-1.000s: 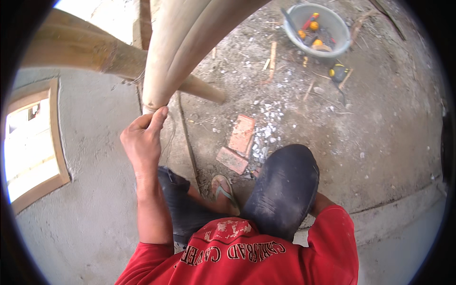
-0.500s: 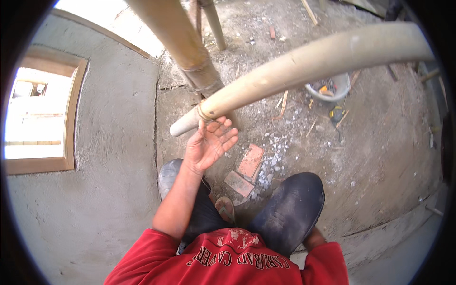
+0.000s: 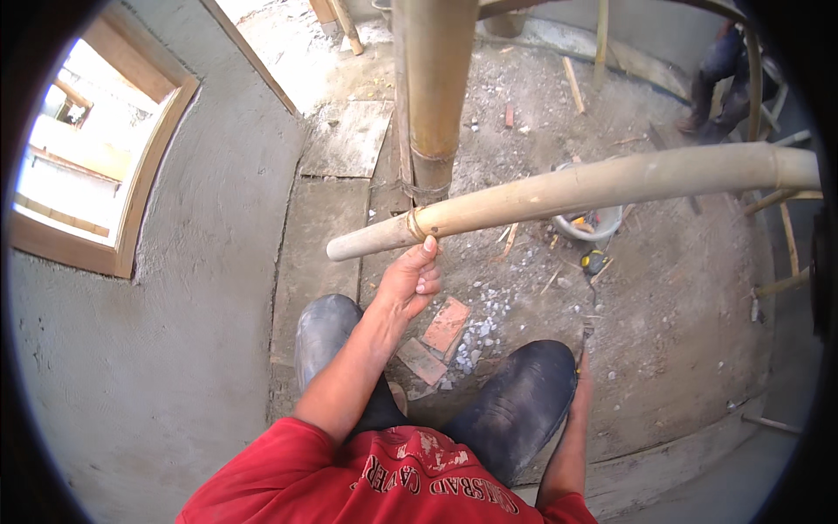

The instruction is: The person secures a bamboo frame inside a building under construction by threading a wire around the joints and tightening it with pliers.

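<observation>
A pale bamboo pole (image 3: pixel 559 194) runs across in front of me, its cut end at the left. Thin tie wire (image 3: pixel 414 225) loops round it near that end, beside an upright bamboo post (image 3: pixel 434 96). My left hand (image 3: pixel 410 281) is just under the pole, fingers curled and thumb pressed up at the loop; it appears to pinch the wire, whose end is mostly hidden. Low beside my right knee, my right hand (image 3: pixel 583 389) is closed round a hand tool (image 3: pixel 588 330) with a narrow metal head and a bit of yellow; its exact kind is unclear.
Broken red bricks (image 3: pixel 446 323) and white stone chips (image 3: pixel 485 325) lie between my knees. Beyond the pole stand a white bucket (image 3: pixel 602 229) of odds and ends and a yellow-black tape measure (image 3: pixel 594 261). A plastered wall (image 3: pixel 209 201) with a wooden-framed window is at left; another person's legs (image 3: pixel 720 83) show far right.
The left hand's spread fingers have curled in under the loop. My right hand has come into view with the tool. The view has shifted, showing more floor and the other person.
</observation>
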`<state>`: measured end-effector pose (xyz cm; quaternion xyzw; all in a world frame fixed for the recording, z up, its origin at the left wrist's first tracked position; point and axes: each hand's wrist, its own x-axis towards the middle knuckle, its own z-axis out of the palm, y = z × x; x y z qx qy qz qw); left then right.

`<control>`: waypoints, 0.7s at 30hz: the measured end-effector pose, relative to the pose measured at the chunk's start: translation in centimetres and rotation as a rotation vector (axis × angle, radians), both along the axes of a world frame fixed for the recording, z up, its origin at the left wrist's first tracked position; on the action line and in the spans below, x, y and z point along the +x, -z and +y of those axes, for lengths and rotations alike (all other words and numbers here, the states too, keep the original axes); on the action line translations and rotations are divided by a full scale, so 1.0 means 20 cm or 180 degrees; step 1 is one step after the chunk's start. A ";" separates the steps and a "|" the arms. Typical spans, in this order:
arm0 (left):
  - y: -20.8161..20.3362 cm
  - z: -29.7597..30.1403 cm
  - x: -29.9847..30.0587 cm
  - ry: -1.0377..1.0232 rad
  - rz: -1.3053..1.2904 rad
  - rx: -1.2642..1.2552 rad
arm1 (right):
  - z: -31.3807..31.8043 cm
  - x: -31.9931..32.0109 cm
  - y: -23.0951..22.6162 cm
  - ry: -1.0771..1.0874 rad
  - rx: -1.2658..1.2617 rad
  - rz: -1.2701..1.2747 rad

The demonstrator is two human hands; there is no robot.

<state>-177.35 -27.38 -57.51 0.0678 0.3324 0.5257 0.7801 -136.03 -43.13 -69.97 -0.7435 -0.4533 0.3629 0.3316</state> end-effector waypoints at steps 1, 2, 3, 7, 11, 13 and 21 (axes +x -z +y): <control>-0.02 -0.01 0.01 -0.0049 0.0233 -0.0014 | 0.03 0.06 -0.14 -0.0234 0.0341 -0.0433; -0.03 -0.01 0.03 -0.0108 0.0451 -0.0021 | 0.07 0.14 -0.25 -0.0605 0.0735 -0.1226; -0.05 -0.03 0.01 0.0116 0.0745 0.0189 | 0.11 0.20 -0.37 -0.0831 0.1147 -0.2076; -0.10 -0.15 -0.10 0.0011 0.0911 0.0104 | 0.21 0.03 -1.01 -0.1394 0.1320 -0.1835; 0.19 -0.26 -0.08 0.0139 0.1306 0.0076 | 0.25 -0.43 -1.10 -0.1635 0.0539 0.0027; 0.13 -0.39 0.05 0.0623 0.1486 0.0471 | 0.25 -0.62 -0.86 -0.1672 0.0223 0.0653; 0.49 -0.34 0.05 0.1152 -0.0278 0.0729 | 0.29 -1.24 -0.47 -0.1603 0.0395 0.0581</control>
